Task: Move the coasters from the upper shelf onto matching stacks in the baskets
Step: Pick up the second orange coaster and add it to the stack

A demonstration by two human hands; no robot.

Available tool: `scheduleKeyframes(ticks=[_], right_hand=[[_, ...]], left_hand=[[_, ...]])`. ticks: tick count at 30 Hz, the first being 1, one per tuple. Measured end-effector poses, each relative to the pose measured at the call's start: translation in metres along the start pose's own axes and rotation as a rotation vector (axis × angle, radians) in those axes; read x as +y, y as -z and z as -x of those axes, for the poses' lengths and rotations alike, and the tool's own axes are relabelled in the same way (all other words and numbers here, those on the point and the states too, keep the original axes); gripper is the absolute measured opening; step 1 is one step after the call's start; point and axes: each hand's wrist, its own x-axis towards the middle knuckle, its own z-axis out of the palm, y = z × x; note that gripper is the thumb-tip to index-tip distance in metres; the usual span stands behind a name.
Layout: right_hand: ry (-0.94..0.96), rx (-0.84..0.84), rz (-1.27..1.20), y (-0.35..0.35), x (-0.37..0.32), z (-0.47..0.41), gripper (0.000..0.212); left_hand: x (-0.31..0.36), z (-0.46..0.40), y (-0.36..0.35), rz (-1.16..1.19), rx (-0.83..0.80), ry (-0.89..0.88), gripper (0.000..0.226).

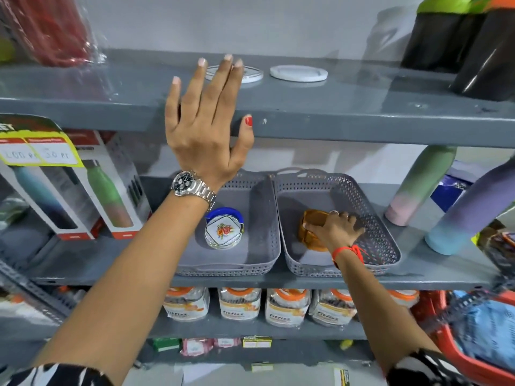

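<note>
Two round coasters lie on the upper shelf [306, 107]: a clear one with a white rim [252, 75] and a plain white one [298, 73]. My left hand [206, 118] is raised flat with its fingers spread, its fingertips over the clear coaster's left part. Below, the left grey basket [259, 246] holds a stack of floral coasters [223, 232] in a blue holder. In the right grey basket [384, 238] sits a brown wooden coaster stack [310, 232]. My right hand [337, 228] is closed on the top wooden coaster.
Boxed bottles [92, 190] stand left of the baskets and tall pastel bottles [418, 185] lean at their right. Dark bottles [459, 43] and a wrapped red item [50, 26] flank the upper shelf. Jars [239, 305] fill the shelf below. A red basket [473, 358] sits at lower right.
</note>
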Motion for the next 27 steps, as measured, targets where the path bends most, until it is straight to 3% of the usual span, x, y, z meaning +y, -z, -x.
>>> scheduleKeyframes(ticks=[7,10,17,22,27], right_hand=[[0.03,-0.072,0.096,0.007,0.001,0.003,0.086],[0.039,-0.028,0.092,0.012,-0.003,0.012,0.075],[0.224,0.438,-0.229,0.061,-0.024,0.059,0.035],[0.61,0.854,-0.609,0.121,-0.04,0.113,0.025],[0.823,1.068,-0.739,0.184,-0.068,0.153,0.013]], left_hand=[[0.002,-0.003,0.003,-0.009,-0.009,0.003,0.052],[0.001,-0.004,0.004,-0.006,-0.025,0.006,0.052],[0.001,-0.01,0.01,0.011,-0.083,-0.003,0.051],[0.002,-0.015,0.017,0.014,-0.148,-0.01,0.052],[0.001,-0.019,0.028,0.068,-0.268,0.015,0.056]])
